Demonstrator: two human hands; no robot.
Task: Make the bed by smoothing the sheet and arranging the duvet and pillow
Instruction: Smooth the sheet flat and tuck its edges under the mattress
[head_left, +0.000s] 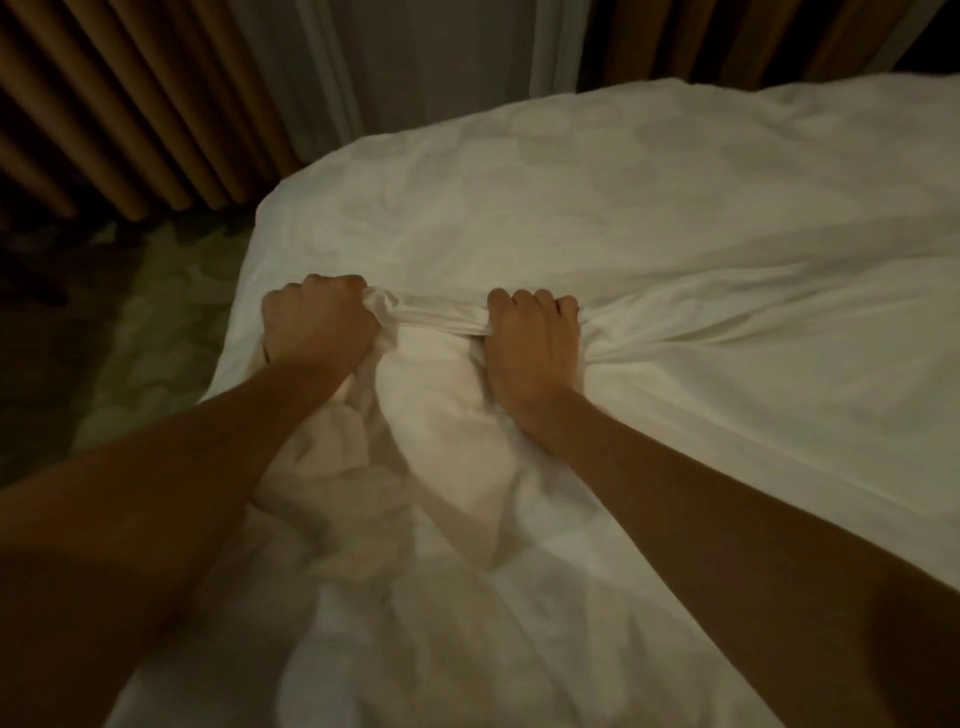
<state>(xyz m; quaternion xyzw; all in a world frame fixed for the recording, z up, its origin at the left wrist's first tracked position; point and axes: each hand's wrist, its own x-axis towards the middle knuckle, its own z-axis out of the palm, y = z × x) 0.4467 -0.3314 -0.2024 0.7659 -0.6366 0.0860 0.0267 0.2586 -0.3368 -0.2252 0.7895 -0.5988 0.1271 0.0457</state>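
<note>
Both grips are bunching the duvet's edge, left hand (317, 322) and right hand (530, 338) fisting white duvet (623, 218) near the bed's left corner, seemingly gathering fabric for pulling it flat across the mattress.

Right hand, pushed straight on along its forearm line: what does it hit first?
Most likely the flat white bedding just past its knuckles; the right hand grips a bunched fold of it. Further along that line hangs the curtain, though depth is hard to judge.
</note>
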